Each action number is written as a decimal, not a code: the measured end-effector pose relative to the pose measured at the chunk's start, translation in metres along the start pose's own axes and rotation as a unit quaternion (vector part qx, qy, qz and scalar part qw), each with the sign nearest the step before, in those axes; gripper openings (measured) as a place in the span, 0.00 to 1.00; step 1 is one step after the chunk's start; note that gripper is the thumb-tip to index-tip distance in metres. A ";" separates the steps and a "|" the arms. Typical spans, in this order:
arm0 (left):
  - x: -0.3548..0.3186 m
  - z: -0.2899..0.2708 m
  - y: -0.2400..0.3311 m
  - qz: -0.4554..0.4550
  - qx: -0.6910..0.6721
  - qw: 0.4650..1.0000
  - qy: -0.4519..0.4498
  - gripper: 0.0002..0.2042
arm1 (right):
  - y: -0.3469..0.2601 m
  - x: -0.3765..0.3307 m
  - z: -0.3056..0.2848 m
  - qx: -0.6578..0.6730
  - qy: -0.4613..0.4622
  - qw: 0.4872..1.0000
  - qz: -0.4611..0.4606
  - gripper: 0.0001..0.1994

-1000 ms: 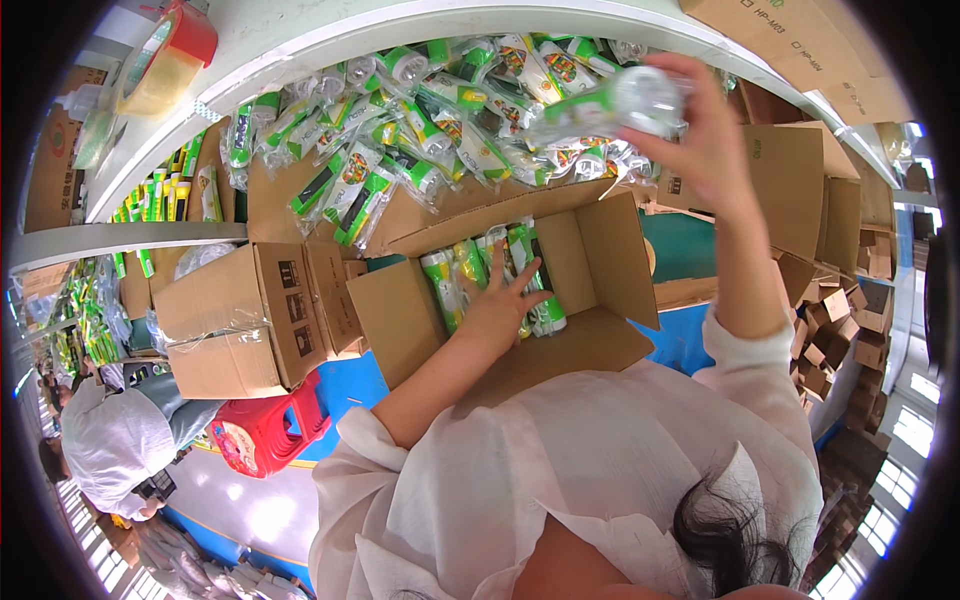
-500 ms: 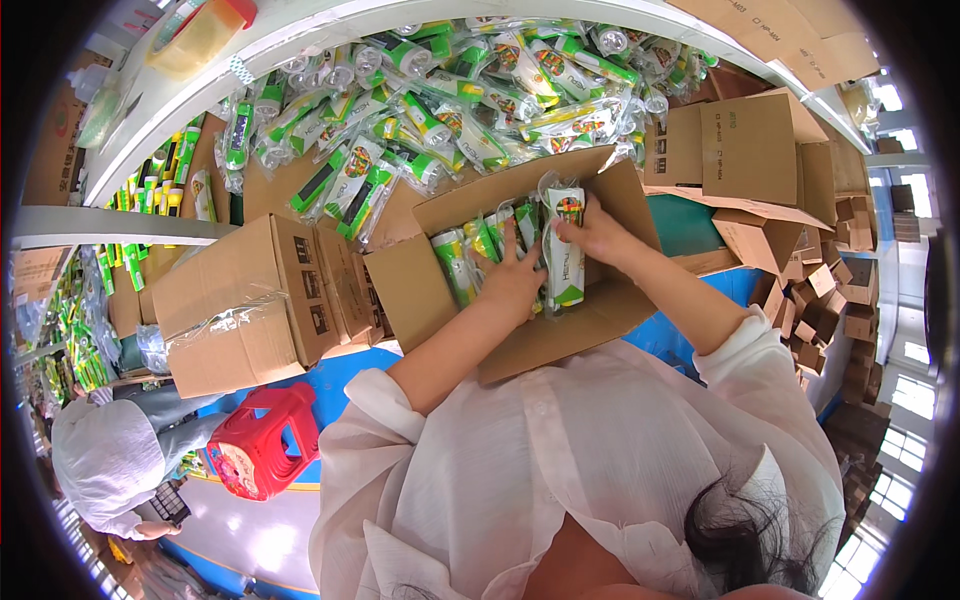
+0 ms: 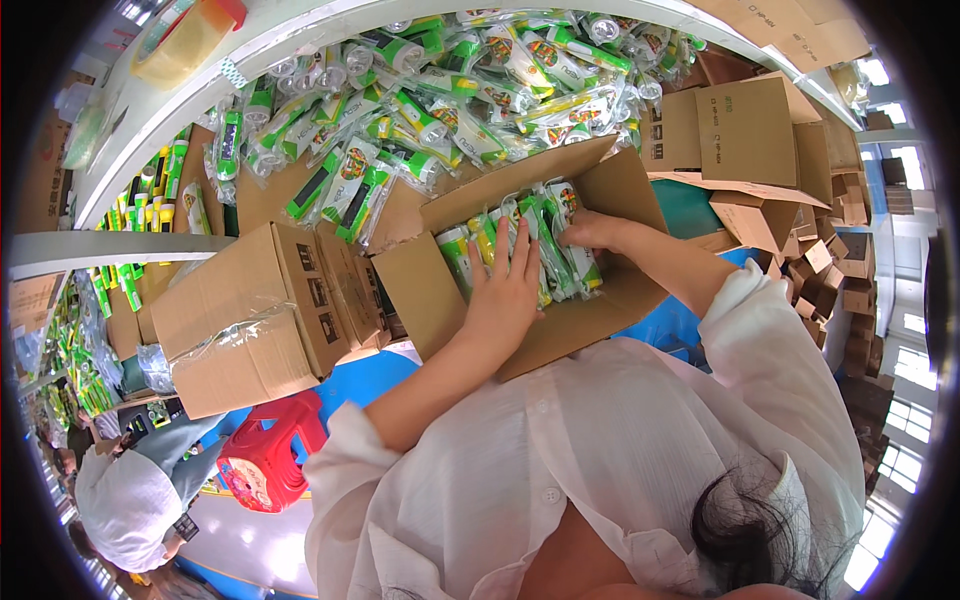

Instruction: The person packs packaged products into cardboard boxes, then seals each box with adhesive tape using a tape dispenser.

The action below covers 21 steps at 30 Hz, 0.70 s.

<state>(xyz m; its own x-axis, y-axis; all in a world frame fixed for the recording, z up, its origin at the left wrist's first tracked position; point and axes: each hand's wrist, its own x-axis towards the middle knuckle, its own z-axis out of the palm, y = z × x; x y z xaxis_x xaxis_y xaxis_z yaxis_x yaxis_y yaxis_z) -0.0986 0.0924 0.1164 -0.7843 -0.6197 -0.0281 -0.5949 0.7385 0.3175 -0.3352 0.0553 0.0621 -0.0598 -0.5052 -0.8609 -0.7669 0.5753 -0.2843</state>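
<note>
An open cardboard box (image 3: 405,300) stands in front of me, holding a row of bagged flashlights in green, white and yellow. My left hand (image 3: 505,285) lies over the row, fingers stretched out and resting on the packages. At the right end of the row, my right hand (image 3: 592,230) has its fingers bent around the upper side of a bagged flashlight (image 3: 575,250), which leans against its neighbours inside the box. Part of that hand's fingertips is hidden. Beyond the box spreads a large heap of similar bagged flashlights (image 3: 480,130).
A taped carton (image 3: 235,320) sits left of the box. Open cartons (image 3: 745,135) stand at the right. Lower left are a red plastic stool (image 3: 265,455) and another person in a white top (image 3: 130,505). A tape roll (image 3: 185,45) rests on the shelf above.
The right-hand flashlight has gone down into the box, against the row. My right hand moved with it. My left hand shifted slightly and its fingers straightened over the packages.
</note>
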 end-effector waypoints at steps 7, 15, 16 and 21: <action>-0.058 -0.005 -0.047 -0.215 -0.253 0.900 0.281 0.45 | -0.021 -0.029 -0.019 -0.020 -0.068 0.997 0.013 0.20; -0.053 0.056 -0.047 -0.200 -0.512 0.834 0.054 0.46 | 0.004 -0.013 -0.002 -0.220 0.032 0.969 -0.111 0.28; -0.050 0.065 -0.045 -0.198 -0.511 0.835 0.052 0.46 | 0.007 -0.009 -0.002 -0.218 0.033 0.969 -0.110 0.28; -0.046 0.071 -0.043 -0.245 -0.430 0.869 0.018 0.42 | 0.000 -0.022 -0.004 -0.162 0.042 0.962 -0.217 0.28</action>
<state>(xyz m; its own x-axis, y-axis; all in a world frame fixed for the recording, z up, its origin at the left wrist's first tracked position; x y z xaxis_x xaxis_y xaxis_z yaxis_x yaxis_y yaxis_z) -0.0493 0.1077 0.0365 -0.4584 -0.8235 -0.3342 -0.4918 -0.0782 0.8672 -0.3363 0.0641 0.0829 0.2704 -0.7102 -0.6500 -0.8889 0.0751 -0.4518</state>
